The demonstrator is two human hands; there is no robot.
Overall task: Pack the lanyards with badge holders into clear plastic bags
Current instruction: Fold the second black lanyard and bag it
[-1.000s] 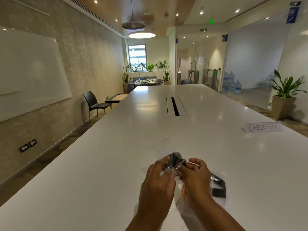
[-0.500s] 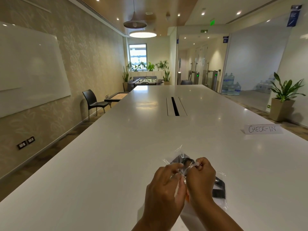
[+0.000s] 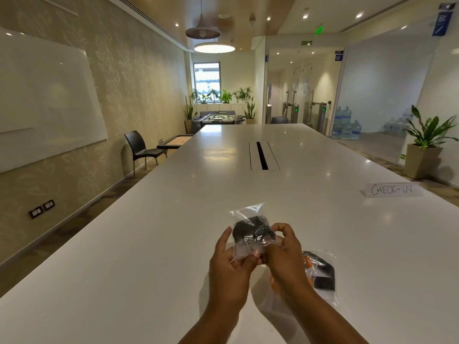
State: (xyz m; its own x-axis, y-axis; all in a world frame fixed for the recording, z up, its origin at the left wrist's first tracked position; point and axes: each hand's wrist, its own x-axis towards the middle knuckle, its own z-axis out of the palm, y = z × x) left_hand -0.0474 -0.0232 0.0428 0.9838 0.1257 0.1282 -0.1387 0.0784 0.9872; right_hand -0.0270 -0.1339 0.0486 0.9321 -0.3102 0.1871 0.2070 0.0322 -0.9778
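Observation:
A small clear plastic bag (image 3: 248,212) with a bundled black lanyard (image 3: 252,229) inside is held just above the white table (image 3: 124,269). My left hand (image 3: 229,271) pinches the bag's lower left edge. My right hand (image 3: 285,252) grips its right side, fingers curled over the bag. Behind my right forearm a second clear bag (image 3: 323,271) lies flat on the table, holding a black lanyard and something orange, partly hidden by the arm.
A folded paper sign reading CHECK-IN (image 3: 392,189) stands at the right. A cable slot (image 3: 262,158) sits in the table's middle. A black chair (image 3: 140,147) is by the left wall, a potted plant (image 3: 424,145) at the right.
The bag has been turned and lifted so more of the black lanyard shows above my fingers. Both hands stayed closed on it and shifted slightly.

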